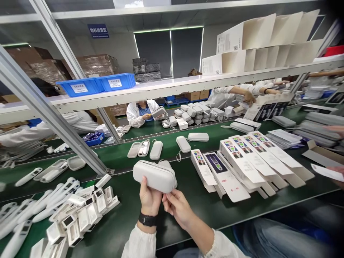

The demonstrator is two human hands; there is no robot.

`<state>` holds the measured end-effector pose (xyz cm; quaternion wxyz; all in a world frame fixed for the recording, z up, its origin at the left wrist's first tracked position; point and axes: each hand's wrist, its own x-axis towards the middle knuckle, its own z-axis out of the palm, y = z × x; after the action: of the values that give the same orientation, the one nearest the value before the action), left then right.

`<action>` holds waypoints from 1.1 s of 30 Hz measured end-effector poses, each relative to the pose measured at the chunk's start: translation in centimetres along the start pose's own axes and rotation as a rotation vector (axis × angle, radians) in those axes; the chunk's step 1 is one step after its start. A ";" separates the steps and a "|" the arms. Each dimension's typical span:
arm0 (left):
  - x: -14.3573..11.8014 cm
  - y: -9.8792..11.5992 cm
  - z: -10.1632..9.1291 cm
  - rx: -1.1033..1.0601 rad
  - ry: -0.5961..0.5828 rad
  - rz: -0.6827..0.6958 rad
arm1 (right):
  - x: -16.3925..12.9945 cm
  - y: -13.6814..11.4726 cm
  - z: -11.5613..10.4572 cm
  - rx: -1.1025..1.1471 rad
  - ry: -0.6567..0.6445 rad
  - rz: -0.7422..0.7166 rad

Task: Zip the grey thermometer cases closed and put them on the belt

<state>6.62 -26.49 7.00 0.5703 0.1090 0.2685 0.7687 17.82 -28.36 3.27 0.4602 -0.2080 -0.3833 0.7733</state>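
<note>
My left hand (149,199) grips a light grey zip case (154,175) from below and holds it above the green bench (188,211). The fingertips of my right hand (176,207) touch the case's lower right edge. A black watch sits on my left wrist. Left of my hands lies a pile of white handheld devices (32,211) and small white boxes (88,209). To the right, several flat white product boxes (242,165) lie in a fanned row.
More grey cases (183,144) lie on the green conveyor belt (166,150) beyond; one lies open (138,149). A slanted metal strut (53,118) crosses the left. A shelf (172,87) carries blue bins and folded cartons. People in white coats work across the belt.
</note>
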 end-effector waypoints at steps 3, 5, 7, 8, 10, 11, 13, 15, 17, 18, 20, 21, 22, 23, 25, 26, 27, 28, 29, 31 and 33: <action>0.0 0.4 -0.9 0.041 0.088 0.137 | -0.9 -1.2 -0.6 0.084 0.029 0.084; -0.3 1.0 -2.1 0.167 0.090 0.181 | -1.3 -2.9 -1.3 0.094 0.021 0.159; -0.8 1.9 -3.4 0.337 0.057 0.183 | -1.4 -4.9 -2.1 0.041 -0.007 0.258; -1.0 2.5 -3.8 0.447 0.017 0.177 | -1.3 -5.9 -2.5 -0.010 -0.027 0.310; -1.6 4.0 -3.8 0.738 -0.154 0.133 | -0.9 -7.5 -2.9 -0.112 -0.078 0.412; -1.9 4.9 -3.4 0.906 -0.292 0.097 | -0.5 -8.1 -3.0 -0.148 -0.089 0.442; -2.4 6.4 -2.1 1.241 -0.611 0.013 | 0.2 -9.2 -2.9 -0.201 -0.101 0.460; -2.9 7.5 -0.4 1.561 -0.833 -0.038 | 1.1 -9.9 -2.5 -0.290 -0.120 0.435; -3.3 8.0 1.0 1.911 -0.917 -0.061 | 1.8 -10.1 -1.9 -0.465 -0.173 0.410; -3.4 8.1 1.6 2.078 -0.939 -0.073 | 2.0 -10.0 -1.4 -0.580 -0.211 0.396; -3.1 8.0 2.6 2.338 -1.014 -0.090 | 2.3 -9.3 -0.4 -0.853 -0.299 0.316; -2.7 7.9 2.9 2.425 -1.064 -0.117 | 2.4 -8.9 0.2 -0.993 -0.343 0.246; -1.9 8.0 3.2 2.478 -1.113 -0.168 | 2.4 -8.4 0.6 -1.114 -0.375 0.162; -0.9 8.1 3.3 2.491 -1.158 -0.236 | 2.4 -7.9 0.9 -1.201 -0.391 0.073; 2.0 8.9 3.2 2.359 -1.229 -0.372 | 2.6 -7.2 0.9 -1.229 -0.368 -0.044; 3.7 9.5 2.9 2.218 -1.229 -0.396 | 2.7 -7.0 0.5 -1.176 -0.335 -0.063; 5.6 10.2 2.5 2.045 -1.188 -0.391 | 2.8 -6.8 -0.1 -1.098 -0.288 -0.069; 7.6 11.0 1.9 1.876 -1.074 -0.375 | 3.0 -6.7 -0.9 -1.013 -0.229 -0.070; 9.7 11.6 1.2 1.716 -0.863 -0.319 | 3.1 -6.5 -1.8 -0.938 -0.158 -0.072; 13.6 12.5 -0.4 1.463 -0.304 -0.102 | 3.3 -5.6 -4.0 -0.870 0.007 -0.088; 17.3 12.7 -1.8 1.421 -0.048 0.046 | 3.4 -4.0 -6.1 -0.921 0.187 -0.108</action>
<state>-10.28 -13.48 9.89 0.3505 0.4769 0.6897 0.4171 22.51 -21.80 2.74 0.3921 -0.4391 -0.6536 0.4756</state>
